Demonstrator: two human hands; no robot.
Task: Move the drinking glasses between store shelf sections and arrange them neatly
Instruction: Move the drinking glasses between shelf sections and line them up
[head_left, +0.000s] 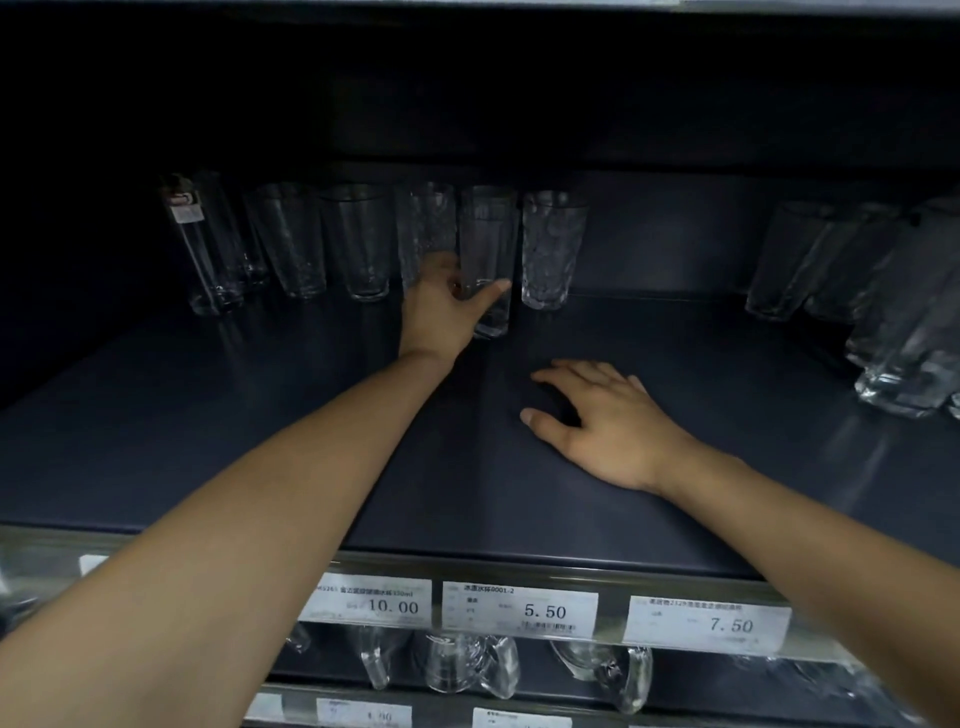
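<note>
Glass stands in two groups on the dark shelf (260, 415), and you look to be about midway through the job. Along the back of the left section there is a fairly even row of glasses (358, 244), upright and close together, so that side reads as mostly arranged.

Your left hand (441, 306) is wrapped round the lower part of a tall plain glass (488, 234), thumb on the near side and fingers behind it. This glass stands at the right end of that row, just beside the seam (491, 441) where the two sections meet. Whether its base is on the shelf or just off it cannot be told from here, nor which way it is bound. Just across the seam, a textured glass (550, 249) stands alone at the back.

Your right hand (602, 421) lies flat on the right section, fingers spread and holding nothing.

What is left, by my reading, is the far right. There a bunch of glasses (904, 322) sits crowded, some at the back and some further forward, with no clear line. A wide bare stretch of shelf separates it from the textured glass. Price tags (519, 609) run along the front edge, and glass mugs (467, 665) sit on the shelf below.
</note>
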